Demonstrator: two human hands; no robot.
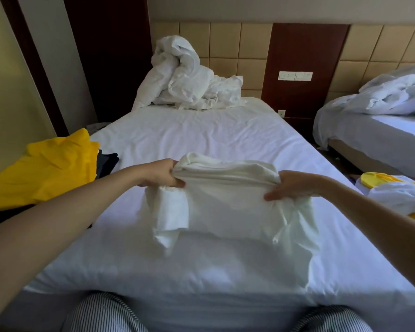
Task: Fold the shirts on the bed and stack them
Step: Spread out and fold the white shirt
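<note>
A white shirt (pixel 228 207) hangs above the middle of the bed (pixel 201 135), bunched along its top edge with a sleeve dangling at the left. My left hand (pixel 162 174) grips the shirt's upper left corner. My right hand (pixel 290 185) grips its upper right corner. The lower part of the shirt drapes down toward the sheet. A yellow shirt (pixel 48 166) lies spread at the bed's left edge over dark garments (pixel 107 161). At the right edge sits a pile of white and yellow shirts (pixel 398 195).
A crumpled white duvet (pixel 185 77) is heaped at the head of the bed. A second bed (pixel 379 123) with rumpled bedding stands to the right across a narrow aisle. My striped trouser legs (pixel 106 312) touch the near bed edge.
</note>
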